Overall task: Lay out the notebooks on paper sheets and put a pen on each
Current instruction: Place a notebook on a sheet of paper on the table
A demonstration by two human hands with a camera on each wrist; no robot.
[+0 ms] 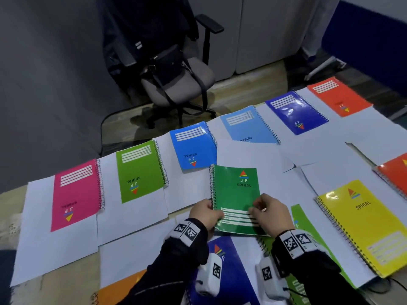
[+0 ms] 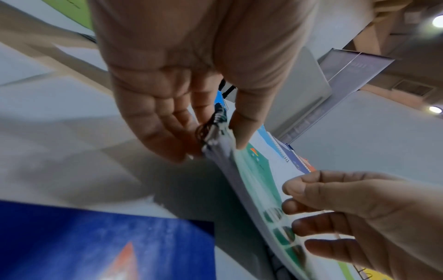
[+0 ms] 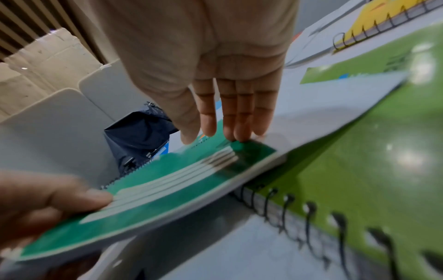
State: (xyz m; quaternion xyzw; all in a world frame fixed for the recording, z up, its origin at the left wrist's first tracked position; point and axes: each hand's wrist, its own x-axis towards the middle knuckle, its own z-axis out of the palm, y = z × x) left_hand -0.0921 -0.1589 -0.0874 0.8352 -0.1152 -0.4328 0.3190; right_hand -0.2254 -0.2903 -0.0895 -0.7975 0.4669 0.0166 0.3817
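Observation:
A dark green spiral notebook (image 1: 236,190) (image 2: 258,189) (image 3: 167,170) hangs tilted over a white paper sheet (image 1: 248,153), its near edge raised. My left hand (image 1: 206,211) (image 2: 210,145) pinches it at the spiral binding, thumb on the cover. My right hand (image 1: 259,205) (image 3: 223,136) has straight fingers whose tips touch the cover near its right edge. On sheets along the far row lie pink (image 1: 74,194), lime (image 1: 138,172), blue (image 1: 191,148), light blue (image 1: 246,124), dark blue (image 1: 295,113) and orange-red (image 1: 339,97) notebooks. No pen is in view.
Closer to me lie a yellow notebook (image 1: 361,225), a lime one (image 1: 308,227) (image 3: 359,151) under the green one's near edge, a dark blue one (image 1: 222,260) (image 2: 95,236), an orange one (image 1: 123,287) and a red one (image 1: 396,172). An office chair (image 1: 176,80) stands beyond the table.

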